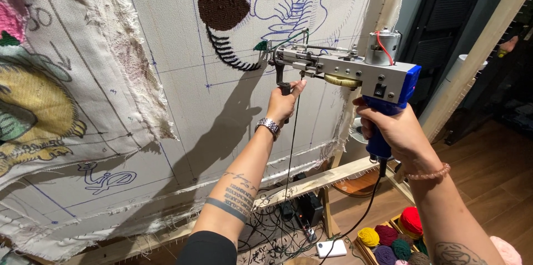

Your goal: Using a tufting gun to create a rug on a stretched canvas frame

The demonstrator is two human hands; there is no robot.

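Observation:
A grey and blue tufting gun [355, 68] points its needle end at a white cloth [183, 76] stretched on a wooden frame [311, 182]. My left hand [284, 103] grips the gun's black front handle below the barrel; a metal watch sits on that wrist. My right hand [391, 129] holds the blue rear grip; a bead bracelet circles that wrist. The needle touches the cloth beside black tufted stripes [227, 54] and a dark brown tufted patch [223, 3], within blue drawn outlines. A dark yarn strand hangs down from the gun.
A second frayed cloth with yellow, pink and green tufting [33, 104] overlaps at left. Balls of yarn [388, 237] in yellow, red and purple lie in a box on the wooden floor. Cables, a black box and a white phone [331, 248] lie under the frame.

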